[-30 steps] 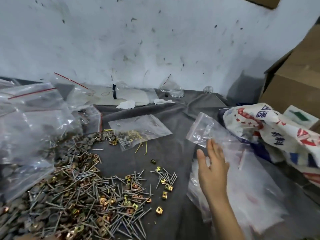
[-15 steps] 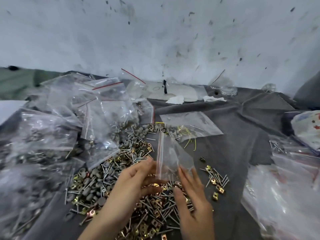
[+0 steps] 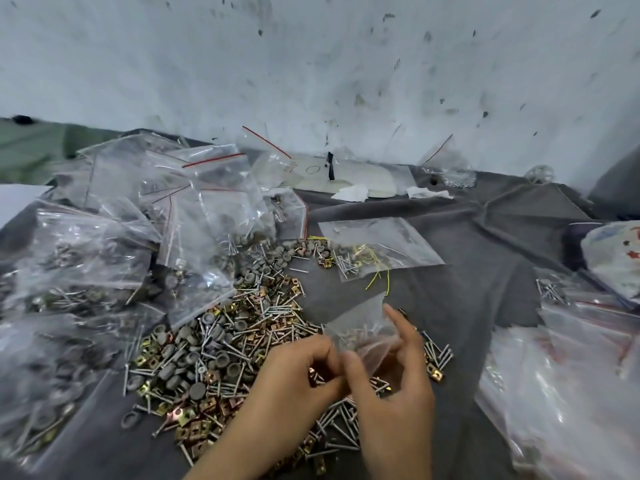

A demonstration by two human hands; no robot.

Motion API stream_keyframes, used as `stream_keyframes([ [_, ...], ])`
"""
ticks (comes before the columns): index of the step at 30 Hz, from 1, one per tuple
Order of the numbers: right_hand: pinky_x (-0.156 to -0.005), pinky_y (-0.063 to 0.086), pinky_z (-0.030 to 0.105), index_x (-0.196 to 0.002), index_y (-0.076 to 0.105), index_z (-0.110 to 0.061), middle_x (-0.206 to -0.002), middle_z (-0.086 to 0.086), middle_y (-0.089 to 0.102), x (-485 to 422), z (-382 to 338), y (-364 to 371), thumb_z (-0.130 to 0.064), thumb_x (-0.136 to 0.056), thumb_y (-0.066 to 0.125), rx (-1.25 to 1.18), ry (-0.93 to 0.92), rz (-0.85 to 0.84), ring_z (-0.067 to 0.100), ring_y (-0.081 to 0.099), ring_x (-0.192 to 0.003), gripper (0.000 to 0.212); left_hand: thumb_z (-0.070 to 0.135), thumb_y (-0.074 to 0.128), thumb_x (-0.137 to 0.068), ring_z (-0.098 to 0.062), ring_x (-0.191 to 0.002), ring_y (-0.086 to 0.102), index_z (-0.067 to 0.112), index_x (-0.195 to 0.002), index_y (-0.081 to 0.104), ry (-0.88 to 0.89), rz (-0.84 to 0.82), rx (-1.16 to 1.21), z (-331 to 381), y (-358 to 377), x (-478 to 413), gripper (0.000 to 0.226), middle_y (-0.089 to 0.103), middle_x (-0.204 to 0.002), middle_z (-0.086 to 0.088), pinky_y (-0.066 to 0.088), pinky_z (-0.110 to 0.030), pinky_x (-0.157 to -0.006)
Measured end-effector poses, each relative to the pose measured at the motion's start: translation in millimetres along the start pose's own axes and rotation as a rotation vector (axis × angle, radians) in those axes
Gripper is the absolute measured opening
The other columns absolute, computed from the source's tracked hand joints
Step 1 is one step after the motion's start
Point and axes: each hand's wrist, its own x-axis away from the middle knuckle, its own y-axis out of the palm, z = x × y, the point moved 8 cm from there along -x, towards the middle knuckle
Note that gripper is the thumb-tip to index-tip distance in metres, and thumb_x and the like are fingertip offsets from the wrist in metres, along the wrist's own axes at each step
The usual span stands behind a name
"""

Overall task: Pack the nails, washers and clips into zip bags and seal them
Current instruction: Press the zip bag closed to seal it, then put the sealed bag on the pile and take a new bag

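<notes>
both hands [image 3: 349, 382] pinch the zip bag [image 3: 363, 327] between them

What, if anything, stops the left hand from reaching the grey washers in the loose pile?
Likely yes, reachable: the washers lie uncovered just beside the left hand; only the zip bag its fingers pinch occupies it.

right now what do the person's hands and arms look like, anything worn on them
The left hand and the right hand are both bare. No gloves, rings, watch or bracelet show on either, and no sleeve reaches into the picture at the lower edge. The blur hides finer detail such as the fingernails.
</notes>
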Motion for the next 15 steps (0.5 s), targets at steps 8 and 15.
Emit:
stream_keyframes([
  [8, -0.06, 0.052, 0.016, -0.105, 0.064, -0.049, -0.086, -0.008, 0.071, -3, 0, -6, 0.018, -0.08, 0.057, -0.122, 0.017, 0.02, 0.006, 0.066, -0.065, 0.072, 0.019, 0.069, -0.085, -0.006, -0.065, 0.058, 0.02, -0.069, 0.06, 0.037, 0.112, -0.094, -1, -13, 3, 0.018, 0.065, -0.073, 0.009, 0.043, -0.018, -0.058],
  [15, -0.057, 0.052, 0.016, -0.085, 0.066, -0.043, -0.082, -0.014, 0.068, 2, 11, 1, 0.019, -0.077, 0.055, -0.082, 0.01, 0.038, 0.006, 0.065, -0.07, 0.063, -0.004, 0.068, -0.082, -0.006, -0.094, 0.066, 0.021, -0.08, 0.059, 0.065, 0.327, -0.024, -10, -9, 12, 0.026, 0.066, -0.103, 0.016, 0.058, -0.036, -0.075],
])
